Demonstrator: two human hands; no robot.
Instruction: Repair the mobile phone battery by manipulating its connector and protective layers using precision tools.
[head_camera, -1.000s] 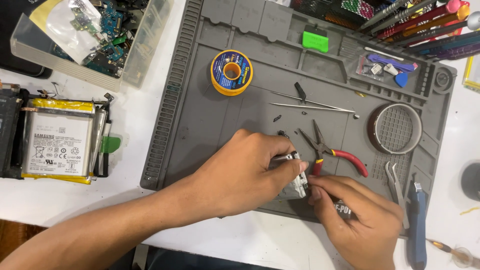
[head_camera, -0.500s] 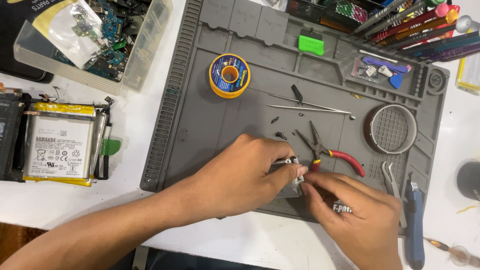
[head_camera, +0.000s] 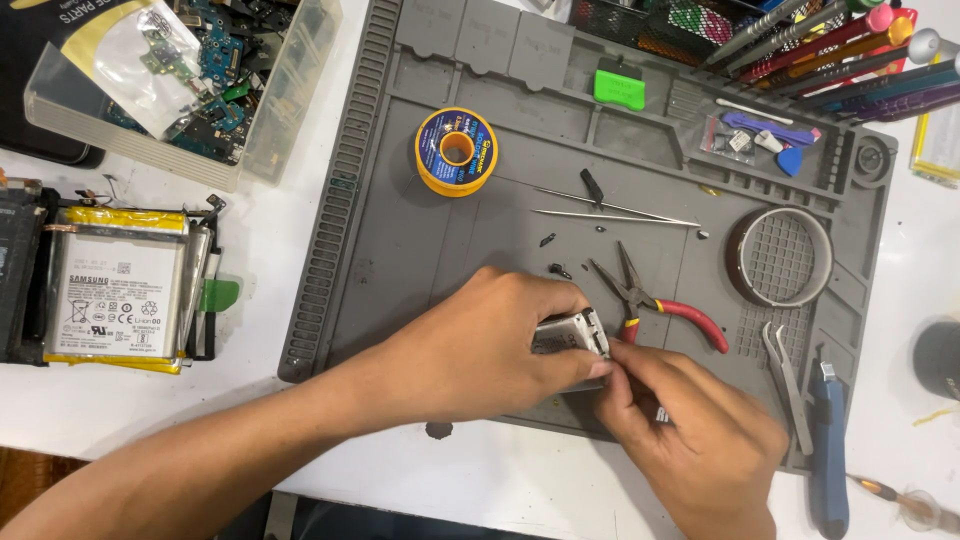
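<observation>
The left hand (head_camera: 480, 350) is gripping a small silver part (head_camera: 572, 335), its fingers (head_camera: 560, 300) curling over the top and clamping it from above. The right hand (head_camera: 690, 430) is meeting it from the other side, its fingertips (head_camera: 625, 352) pinching together on the part's right edge. The part is sitting between the 2 sets of fingers, low over the grey mat (head_camera: 420, 240).

Just beyond the right fingertips, red-handled pliers (head_camera: 655, 298) are lying on the mat. Farther past the fingers, 2 thin tweezers (head_camera: 610, 212) are lying side by side, with a yellow solder spool (head_camera: 456, 152) beyond the left fingers. A blue knife (head_camera: 828, 450) is lying right of the right hand. Well left of the left hand, a battery (head_camera: 115, 290) is resting on the white table.
</observation>
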